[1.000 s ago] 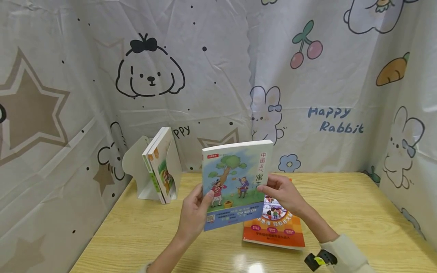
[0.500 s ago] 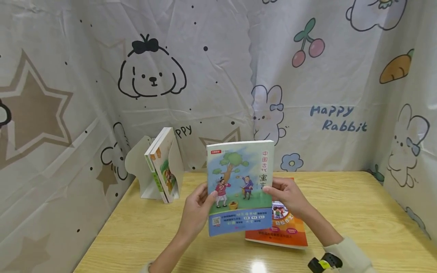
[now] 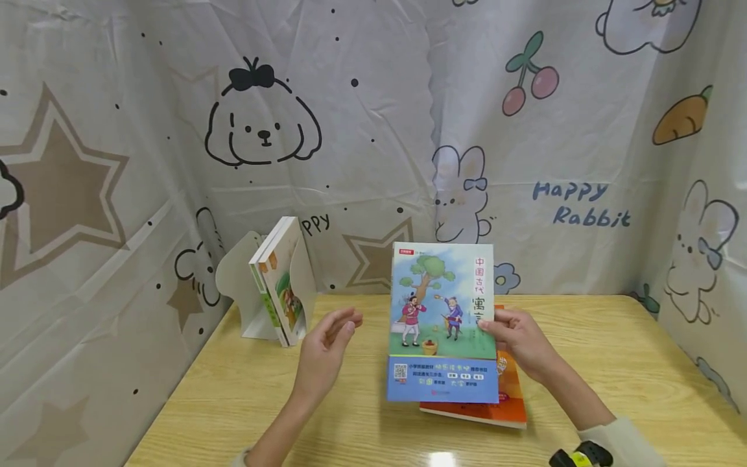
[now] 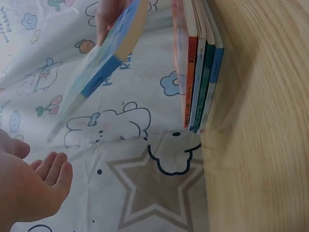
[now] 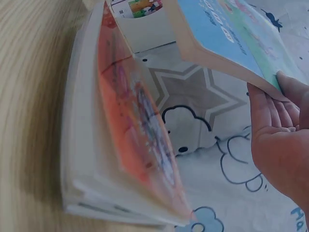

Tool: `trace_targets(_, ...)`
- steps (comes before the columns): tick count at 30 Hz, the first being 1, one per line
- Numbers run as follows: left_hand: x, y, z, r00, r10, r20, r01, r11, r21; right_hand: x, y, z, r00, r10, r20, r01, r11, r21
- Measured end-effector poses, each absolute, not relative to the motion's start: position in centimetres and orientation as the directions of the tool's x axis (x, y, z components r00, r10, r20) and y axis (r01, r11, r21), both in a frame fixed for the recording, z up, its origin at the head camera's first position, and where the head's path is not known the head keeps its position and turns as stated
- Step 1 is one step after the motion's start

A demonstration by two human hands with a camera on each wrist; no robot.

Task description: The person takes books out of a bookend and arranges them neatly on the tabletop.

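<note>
My right hand (image 3: 525,344) pinches a picture storybook (image 3: 443,305) by its right edge, thumb on the front cover and fingers behind. The book is raised, its cover with a tree and two figures facing me. In the right wrist view, the storybook (image 5: 231,38) shows its page edge above the palm. Beneath it on the table lies an orange book (image 3: 508,395), partly covered from sight; the left wrist view shows it on top of a stack of several books (image 4: 205,72). My left hand (image 3: 323,357) is off to the left, fingers loosely bent, with a gap between it and the storybook.
A white bookend (image 3: 236,279) stands at the back left of the wooden table (image 3: 233,395), with white-spined books (image 3: 283,279) leaning in it. Patterned cloth (image 3: 373,117) hangs round the back and both sides.
Both hands held the storybook earlier. My left hand has let go and drawn back to the left, while my right hand has carried the book rightward, now more squarely facing me.
</note>
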State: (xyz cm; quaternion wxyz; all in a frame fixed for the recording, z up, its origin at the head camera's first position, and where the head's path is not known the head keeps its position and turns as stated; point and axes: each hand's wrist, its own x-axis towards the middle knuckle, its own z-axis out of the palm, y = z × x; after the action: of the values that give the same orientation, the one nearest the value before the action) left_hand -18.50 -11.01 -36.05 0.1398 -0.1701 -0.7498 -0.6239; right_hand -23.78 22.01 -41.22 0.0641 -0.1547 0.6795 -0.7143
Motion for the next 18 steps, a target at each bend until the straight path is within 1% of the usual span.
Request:
trace_targets(8, -18.5, -11.4, -35.7, -0.886, 0.074, 0.458, 0.464, 0.176, 0.868, -23.6, 23.3, -42.4, -0.964, -0.263, 0.046, -0.040, -0.031, -0.999)
trace_targets(18, -18.7, -12.1, -35.9, -0.885, 0.058, 0.462, 0.464, 0.180, 0.867, -23.8, 24.6, -43.5, -0.970, -0.232, -0.075, 0.076, 0.005, -0.997)
